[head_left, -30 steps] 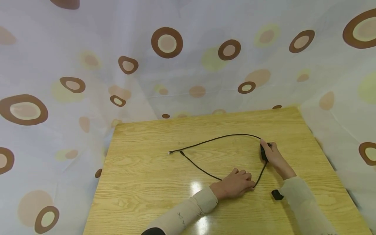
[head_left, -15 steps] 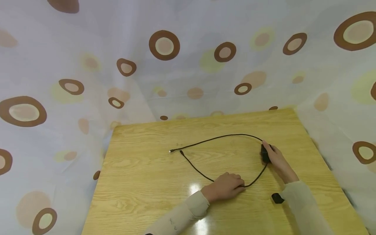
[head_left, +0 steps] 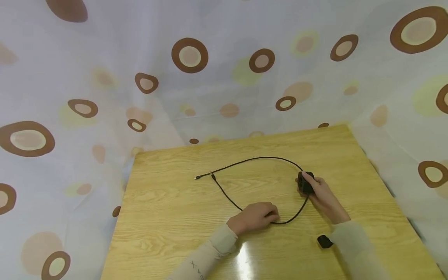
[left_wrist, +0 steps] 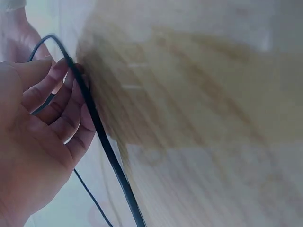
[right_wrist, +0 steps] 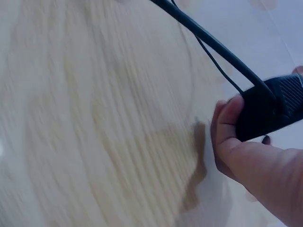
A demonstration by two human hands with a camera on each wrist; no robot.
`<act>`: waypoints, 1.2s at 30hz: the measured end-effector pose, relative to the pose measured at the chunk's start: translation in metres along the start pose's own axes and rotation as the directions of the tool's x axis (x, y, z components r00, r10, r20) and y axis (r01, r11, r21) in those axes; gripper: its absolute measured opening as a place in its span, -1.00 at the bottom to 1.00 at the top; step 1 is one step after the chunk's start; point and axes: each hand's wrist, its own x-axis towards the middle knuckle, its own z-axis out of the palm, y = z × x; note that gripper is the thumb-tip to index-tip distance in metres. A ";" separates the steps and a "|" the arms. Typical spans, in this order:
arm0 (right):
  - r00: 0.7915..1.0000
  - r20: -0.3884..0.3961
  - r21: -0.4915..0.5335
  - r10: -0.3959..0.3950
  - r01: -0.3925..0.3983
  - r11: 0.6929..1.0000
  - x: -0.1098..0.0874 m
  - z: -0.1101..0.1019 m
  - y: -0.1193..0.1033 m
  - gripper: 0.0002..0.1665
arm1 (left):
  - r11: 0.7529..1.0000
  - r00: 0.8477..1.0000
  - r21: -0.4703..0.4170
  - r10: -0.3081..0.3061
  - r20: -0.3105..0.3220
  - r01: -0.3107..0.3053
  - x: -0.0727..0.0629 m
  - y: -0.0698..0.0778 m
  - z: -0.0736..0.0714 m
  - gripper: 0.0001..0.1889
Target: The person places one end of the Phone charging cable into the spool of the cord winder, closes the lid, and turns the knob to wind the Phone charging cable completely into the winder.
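In the head view my right hand (head_left: 323,198) grips a black box-shaped device (head_left: 305,183), thumb over its top face. A thin black cable (head_left: 266,157) curves from its far side to a connector with a light tip (head_left: 196,177). Another black cable stretch (head_left: 292,219) leaves its near side and passes under my left hand (head_left: 257,216), ending in a dark plug (head_left: 213,176) beside the first cable. The left wrist view shows my curled left fingers (left_wrist: 61,101) with the cable (left_wrist: 109,146) at their tips. Ribbing marks one side of the device (right_wrist: 265,111) in the right wrist view.
A wood-grain table (head_left: 164,206) lies beneath both hands. A sheet with brown and pale circles (head_left: 224,77) hangs along its back and sides. The small black wrist camera (head_left: 324,241) sits at my right sleeve.
My left hand has slid leftward along the cable, leaving more cable showing on its right. My right hand has shifted slightly left, and the device's broad face is now turned more toward the head view.
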 end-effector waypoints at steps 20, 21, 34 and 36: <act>0.990 0.132 0.038 0.053 -0.059 0.998 0.009 0.045 0.037 -0.06 | 0.964 0.872 0.263 0.163 -0.461 -0.041 0.020 -0.018 -0.025 -0.68; 0.988 0.140 0.036 0.060 -0.066 0.997 0.009 0.046 0.039 -0.07 | 0.962 0.869 0.268 0.169 -0.465 -0.044 0.020 -0.020 -0.025 -0.69; 0.979 0.155 0.016 0.129 -0.133 0.991 0.011 0.058 0.048 -0.08 | 0.925 0.841 0.379 0.209 -0.499 -0.006 0.025 -0.032 -0.021 -0.80; 0.979 0.156 0.025 0.132 -0.137 0.990 0.011 0.058 0.048 -0.09 | 0.917 0.830 0.400 0.220 -0.512 0.004 0.024 -0.032 -0.022 -0.81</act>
